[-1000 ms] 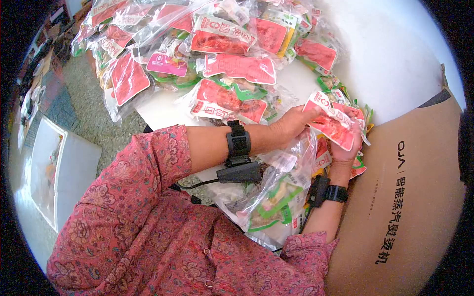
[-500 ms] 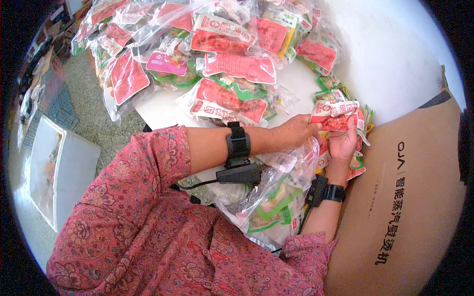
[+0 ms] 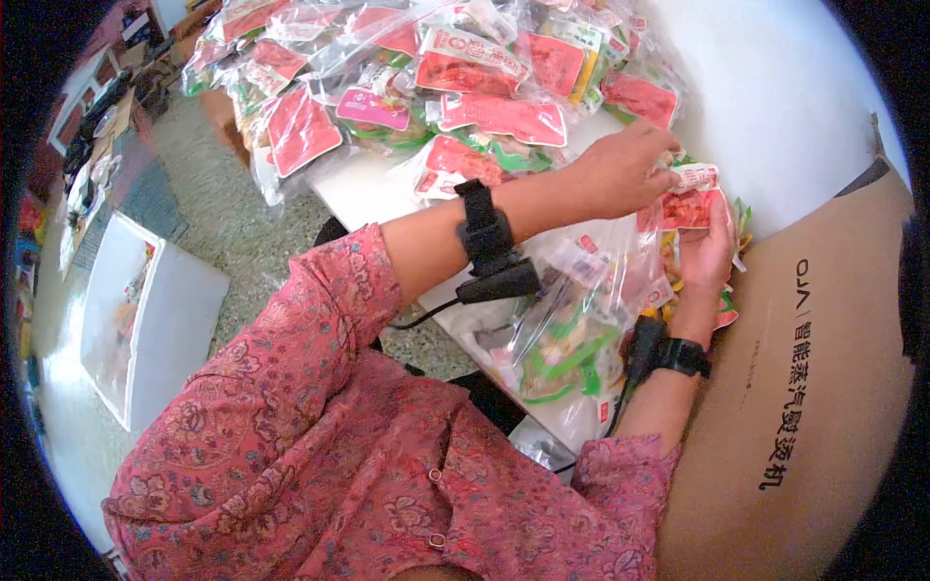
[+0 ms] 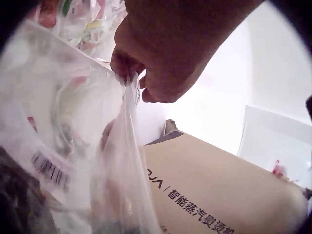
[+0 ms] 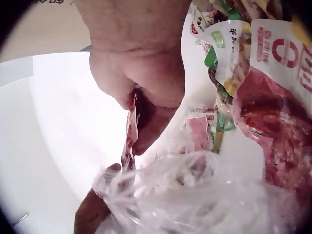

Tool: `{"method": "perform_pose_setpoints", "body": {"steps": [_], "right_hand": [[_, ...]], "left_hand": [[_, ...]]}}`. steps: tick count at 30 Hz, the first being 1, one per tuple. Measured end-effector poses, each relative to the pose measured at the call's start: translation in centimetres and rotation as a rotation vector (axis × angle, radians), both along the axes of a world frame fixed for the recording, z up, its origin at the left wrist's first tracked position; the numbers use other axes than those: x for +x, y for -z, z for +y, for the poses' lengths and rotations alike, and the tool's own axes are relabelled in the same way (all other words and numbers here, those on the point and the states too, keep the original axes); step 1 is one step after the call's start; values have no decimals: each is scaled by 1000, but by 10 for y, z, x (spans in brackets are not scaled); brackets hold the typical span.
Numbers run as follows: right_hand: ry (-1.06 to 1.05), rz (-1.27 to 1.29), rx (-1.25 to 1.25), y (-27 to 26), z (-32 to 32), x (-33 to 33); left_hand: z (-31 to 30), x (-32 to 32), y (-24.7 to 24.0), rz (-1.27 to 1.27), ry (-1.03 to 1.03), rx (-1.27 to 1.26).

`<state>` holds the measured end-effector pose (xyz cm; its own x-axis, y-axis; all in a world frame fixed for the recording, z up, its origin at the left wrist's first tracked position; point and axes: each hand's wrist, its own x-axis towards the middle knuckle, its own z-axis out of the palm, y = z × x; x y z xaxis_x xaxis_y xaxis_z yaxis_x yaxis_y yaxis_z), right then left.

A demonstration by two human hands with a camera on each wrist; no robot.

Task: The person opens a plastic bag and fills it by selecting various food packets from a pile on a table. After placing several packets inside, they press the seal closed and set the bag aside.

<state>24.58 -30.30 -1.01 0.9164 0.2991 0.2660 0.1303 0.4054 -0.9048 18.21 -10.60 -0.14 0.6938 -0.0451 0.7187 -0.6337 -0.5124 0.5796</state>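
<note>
My right hand (image 3: 705,254) holds a red-and-white food packet (image 3: 690,209) near the cardboard box. In the right wrist view the packet (image 5: 130,134) shows edge-on between thumb and fingers. Just up and left of it in the head view, my left hand (image 3: 625,172) pinches the edge of a large clear plastic bag (image 3: 572,266). The left wrist view has this bag (image 4: 124,161) hanging in folds from the left fingertips. Inside the bag lie green-edged packets (image 3: 567,358). More packets (image 5: 273,117) lie beneath the right hand.
A big heap of red food packets in clear bags (image 3: 475,73) covers the far side of the white table (image 3: 363,189). The brown cardboard box (image 3: 765,387) stands along the right. A white open-topped bin (image 3: 170,300) is on the floor at the left.
Both hands were on the red packet earlier. The left hand has let go of it and now pinches the clear bag's edge, raised toward the packet. The head view has shifted slightly.
</note>
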Motion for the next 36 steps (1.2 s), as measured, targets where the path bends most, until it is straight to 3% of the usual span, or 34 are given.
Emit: {"method": "perform_pose_setpoints", "body": {"steps": [2,5,7,8,9,10,11,12,13,14,16,17,18,20,21,22,24,26,28,29,30,32,34,36], "right_hand": [[-9,43,4,-10,4,-15],[-374,56,-108,-19,5,-26],[-448,36,-158,-16,17,-29],[-512,11,-221,-14,22,-32],[-525,16,-208,-14,26,-36],[-414,-287,-547,-18,27,-41],[-279,-589,-877,-21,27,-47],[-119,-890,-1199,-20,27,-50],[-143,-711,-1096,-17,21,-43],[-148,-702,-1088,-12,19,-42],[-391,178,-312,-17,23,-47],[-617,20,-368,-22,26,-42],[-619,21,-361,-25,25,-41],[-540,-839,-1170,-31,21,-39],[-500,-544,-1021,-41,31,-64],[-500,-541,-1018,-39,26,-59],[-199,-604,-1064,-37,18,-47],[-309,-630,-954,-42,17,-43],[-23,-234,-338,-43,25,-37],[-17,-359,-591,-46,19,-42],[-13,-369,-589,-48,28,-58],[-31,125,-220,-54,45,-80],[-84,22,-330,-46,41,-73],[-87,-370,-739,-33,32,-55]], "left_hand": [[3,-9,-8,-19,-45,56],[7,-13,-22,-74,-55,162],[3,-11,-28,-201,20,164],[4,-12,-27,-190,9,175],[4,-22,-40,-67,28,348],[5,-29,-48,58,48,518],[6,-30,-49,69,44,527],[7,-30,-50,-14,85,691],[9,-30,-51,-99,132,853],[11,-29,-53,-87,136,859],[16,-30,-62,-25,183,1069],[17,-32,-66,-58,131,1053],[17,-33,-68,-54,131,1058],[15,-34,-73,-41,48,815],[13,-36,-74,10,59,740],[12,-38,-74,13,61,742],[10,-42,-76,-33,26,675],[12,-46,-82,-47,22,628],[17,-53,-92,-69,13,581],[19,-58,-94,-118,33,477],[21,-63,-98,-172,54,374],[25,-71,-105,-192,36,338],[27,-67,-111,-211,18,298],[30,-59,-110,-198,52,219]]}}
